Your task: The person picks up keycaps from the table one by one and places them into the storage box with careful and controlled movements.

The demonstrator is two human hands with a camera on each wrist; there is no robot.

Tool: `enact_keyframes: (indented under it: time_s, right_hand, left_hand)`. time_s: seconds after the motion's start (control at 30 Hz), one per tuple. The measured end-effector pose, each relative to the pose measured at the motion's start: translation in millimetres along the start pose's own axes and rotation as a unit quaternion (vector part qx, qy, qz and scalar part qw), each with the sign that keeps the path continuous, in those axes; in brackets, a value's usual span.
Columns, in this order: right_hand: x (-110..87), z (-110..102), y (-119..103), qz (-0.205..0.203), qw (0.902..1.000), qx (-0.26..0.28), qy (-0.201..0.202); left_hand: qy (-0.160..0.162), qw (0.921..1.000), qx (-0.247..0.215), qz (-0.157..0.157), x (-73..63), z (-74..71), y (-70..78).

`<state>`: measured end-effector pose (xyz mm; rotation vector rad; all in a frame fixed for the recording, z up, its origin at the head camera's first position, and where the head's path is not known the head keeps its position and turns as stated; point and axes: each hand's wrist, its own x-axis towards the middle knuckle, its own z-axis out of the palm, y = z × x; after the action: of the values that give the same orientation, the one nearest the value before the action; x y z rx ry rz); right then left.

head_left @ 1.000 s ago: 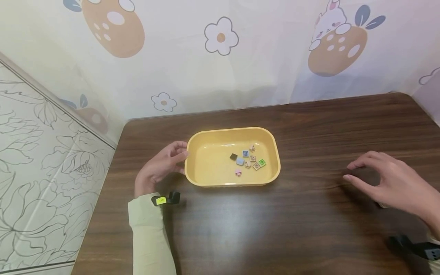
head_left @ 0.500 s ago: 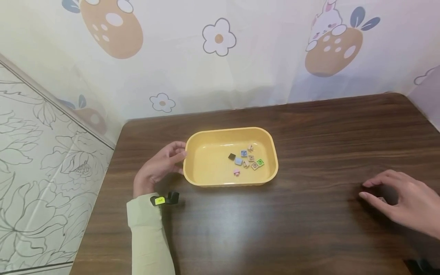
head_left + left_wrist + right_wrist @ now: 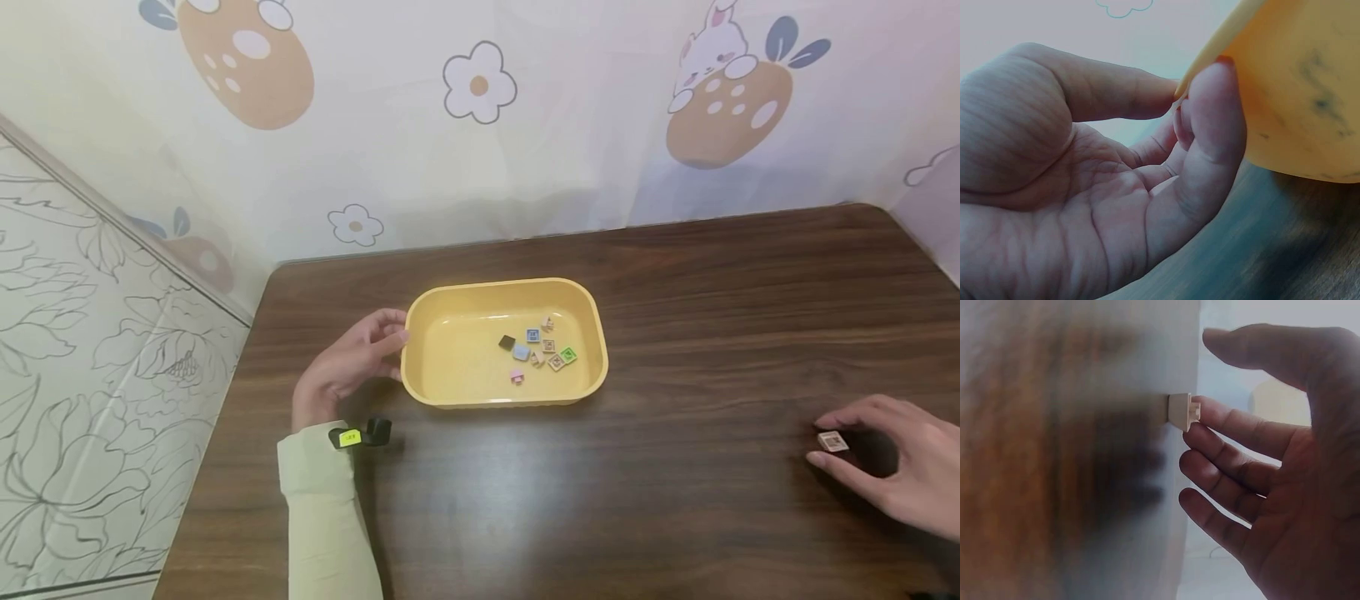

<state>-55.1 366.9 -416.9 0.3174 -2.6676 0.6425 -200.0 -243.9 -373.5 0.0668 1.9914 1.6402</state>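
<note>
At the left end of the yellow plastic tub, my left hand pinches the rim between thumb and fingers, seen closer in the left wrist view. On the table at the right lies a small beige keycap, underside up, its stem showing in the right wrist view. My right hand is spread around this keycap. Its index finger is beside the keycap; whether it touches cannot be told. The thumb stands apart from the keycap. Several small keycaps lie inside the tub, toward its right half.
The dark wooden table extends under both hands. Behind it stands a pale wall covering with cartoon prints. A white panel with flower line drawings is at the left.
My right hand has moved right and toward the table's near side, down around the beige keycap, which now shows between thumb and fingers. My left hand keeps its place on the tub.
</note>
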Motion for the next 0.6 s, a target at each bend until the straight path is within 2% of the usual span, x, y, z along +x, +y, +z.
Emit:
enact_keyframes:
  time_s: [0.2,0.4,0.6]
  right_hand:
    - [-5.4,-0.4,6.8,-0.015,0.9998,0.014,-0.006]
    - [-6.9,1.2,11.7,-0.034,0.9946,0.097,0.01]
    - [-8.0,3.3,18.0,-0.03,0.9949,0.095,0.02]
  left_hand:
    - [0.002,1.0,0.0,-0.005,0.0,0.5,0.0]
    - [0.0,1.0,-0.007,-0.002,0.7,0.9,-0.6]
    - [0.001,1.0,-0.006,-0.007,0.5,0.5,-0.2]
